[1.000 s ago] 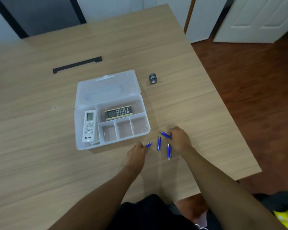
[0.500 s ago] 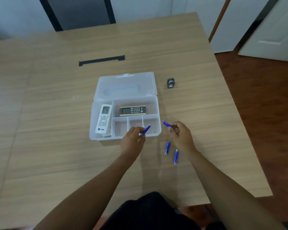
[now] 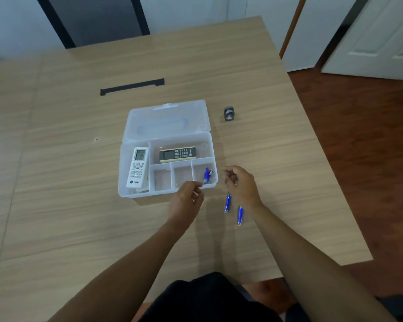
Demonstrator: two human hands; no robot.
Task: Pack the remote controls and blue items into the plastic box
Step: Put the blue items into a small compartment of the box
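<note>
A clear plastic box (image 3: 123,173) lies open on the wooden table, lid flat behind it. A white remote (image 3: 137,167) fills its left compartment and a dark remote (image 3: 177,154) lies in the long back one. Two small blue items (image 3: 207,175) rest in the front right compartment. Two more blue items lie on the table, one (image 3: 228,202) just right of the box and another (image 3: 240,215) beside it. My left hand (image 3: 187,201) hovers at the box's front wall, fingers loosely curled and empty. My right hand (image 3: 241,183) is right of the box, empty, fingers curled.
A small dark cylindrical object (image 3: 229,113) stands behind and right of the box. A flat black strip (image 3: 132,86) lies farther back on the table. The table's right edge (image 3: 330,189) drops to a wood floor, with white doors beyond.
Both hands let go of the blue items they held; these now lie in the box's front right compartment. The hands have drawn back slightly. The camera view shifted.
</note>
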